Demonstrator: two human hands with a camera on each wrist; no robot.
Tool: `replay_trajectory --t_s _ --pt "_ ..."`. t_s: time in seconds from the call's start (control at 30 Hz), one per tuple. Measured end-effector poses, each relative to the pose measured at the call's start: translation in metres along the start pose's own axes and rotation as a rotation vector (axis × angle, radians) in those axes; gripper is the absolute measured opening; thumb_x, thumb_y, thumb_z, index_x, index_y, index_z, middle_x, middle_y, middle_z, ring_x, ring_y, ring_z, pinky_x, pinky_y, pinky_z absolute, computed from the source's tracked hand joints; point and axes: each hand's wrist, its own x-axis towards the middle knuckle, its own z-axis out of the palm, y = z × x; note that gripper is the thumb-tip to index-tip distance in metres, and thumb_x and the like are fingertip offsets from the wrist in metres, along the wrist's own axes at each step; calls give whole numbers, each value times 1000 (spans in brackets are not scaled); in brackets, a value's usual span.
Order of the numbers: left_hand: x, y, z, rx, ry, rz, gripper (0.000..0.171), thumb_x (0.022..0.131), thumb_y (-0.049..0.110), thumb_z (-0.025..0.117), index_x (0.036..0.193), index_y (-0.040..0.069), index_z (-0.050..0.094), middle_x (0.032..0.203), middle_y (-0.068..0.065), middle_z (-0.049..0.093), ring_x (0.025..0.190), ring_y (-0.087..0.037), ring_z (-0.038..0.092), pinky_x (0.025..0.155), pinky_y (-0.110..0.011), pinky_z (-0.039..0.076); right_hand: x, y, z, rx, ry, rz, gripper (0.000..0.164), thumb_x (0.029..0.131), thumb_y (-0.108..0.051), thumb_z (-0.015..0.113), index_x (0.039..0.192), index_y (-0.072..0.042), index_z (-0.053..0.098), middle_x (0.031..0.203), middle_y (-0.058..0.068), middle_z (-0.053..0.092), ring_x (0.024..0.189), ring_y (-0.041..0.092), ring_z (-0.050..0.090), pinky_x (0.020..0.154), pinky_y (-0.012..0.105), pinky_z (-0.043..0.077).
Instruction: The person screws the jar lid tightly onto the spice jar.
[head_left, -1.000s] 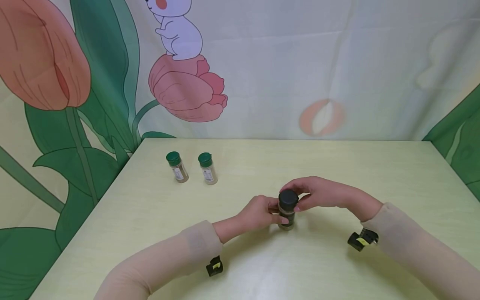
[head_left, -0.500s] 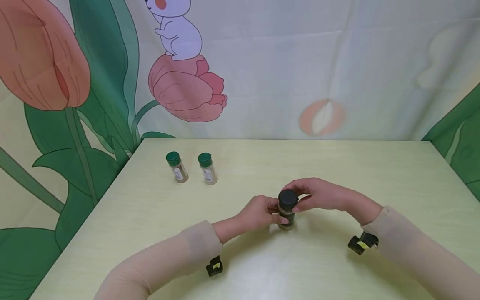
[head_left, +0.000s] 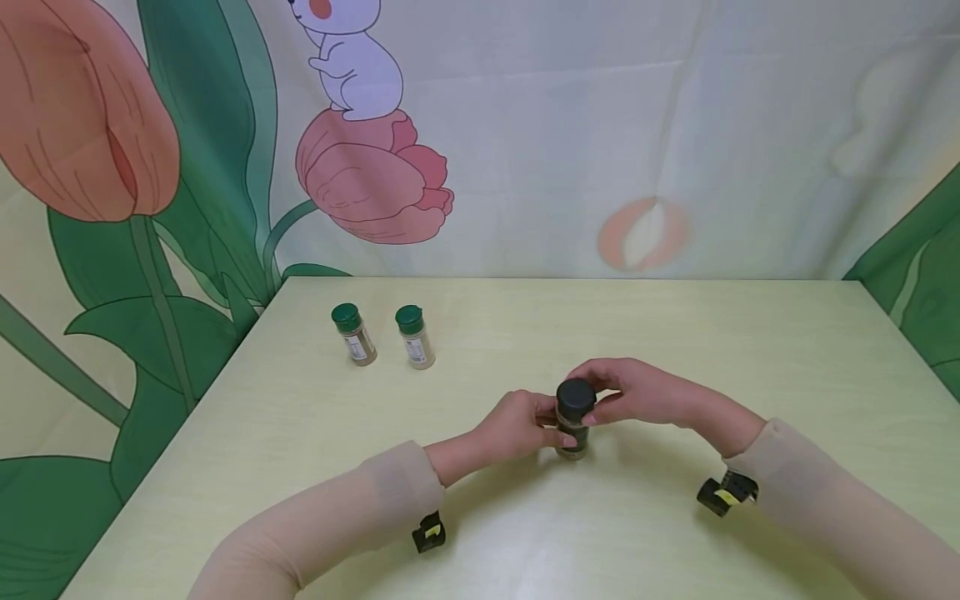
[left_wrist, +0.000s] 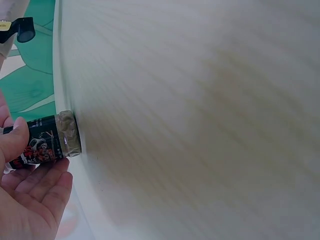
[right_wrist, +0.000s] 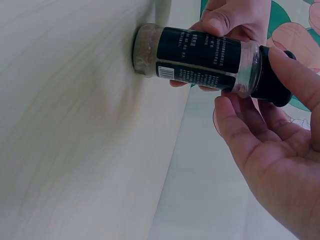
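A clear seasoning bottle [right_wrist: 197, 57] with a black label and a black cap [head_left: 576, 400] stands upright on the table, right of the middle in the head view. My left hand [head_left: 516, 427] grips its body from the left, the thumb over the label. On the other side my right hand [head_left: 633, 390] holds the black cap between thumb and fingers. Brownish powder shows at the bottle's base in the right wrist view. The left wrist view shows the left thumb and fingers round the label [left_wrist: 42, 142].
Two green-capped seasoning bottles, one brownish [head_left: 356, 335] and one paler [head_left: 416, 337], stand at the back left of the pale table [head_left: 300, 433]. Behind the table hangs a printed cloth [head_left: 525, 150] with tulips and a white animal. Small black cameras sit at both wrists.
My right hand and wrist have turned slightly and shifted a little down in the head view, still at the cap. The left hand keeps its hold and the bottle stays in place.
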Motion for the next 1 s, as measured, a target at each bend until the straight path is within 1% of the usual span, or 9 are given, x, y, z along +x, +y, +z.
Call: replay_trajectory --t_s 0.07,0.3,0.6,0.73,0.87,1.0 --pt "0 0 0 -3 0 -3 26 89 14 80 112 3 75 111 -13 80 111 -26 75 97 -26 55 0 1 1 5 7 -3 43 95 -9 71 133 3 56 130 20 65 128 36 61 95 25 55" --pt "-1 2 0 -1 -1 -5 24 89 14 80 111 3 76 110 -13 80 111 -26 75 97 -26 54 -1 1 5 24 29 -24 43 95 -8 71 132 5 55 129 22 65 126 34 61 102 33 56" --pt "0 1 0 2 -3 -5 25 89 14 80 112 2 76 110 -14 80 110 -26 75 98 -27 54 0 5 9 27 68 -43 40 94 -6 72 129 6 56 127 23 65 123 34 62 100 28 56" --pt "0 1 0 4 -3 -3 25 89 14 80 111 2 76 109 -13 80 110 -26 76 96 -26 54 0 6 9 29 72 -40 41 93 -8 73 128 5 56 126 23 65 122 32 62 99 26 56" --pt "0 0 0 3 -3 2 25 89 14 80 111 2 76 109 -14 80 109 -25 76 94 -23 54 0 5 4 19 26 -34 47 93 -10 75 132 4 53 129 22 63 124 31 60 100 26 55" --pt "0 1 -1 7 -1 5 26 89 14 80 111 2 76 108 -14 80 107 -24 76 93 -22 53 1 -1 -6 -20 -70 -37 53 94 -11 74 139 1 50 136 21 60 130 34 57 107 38 53"
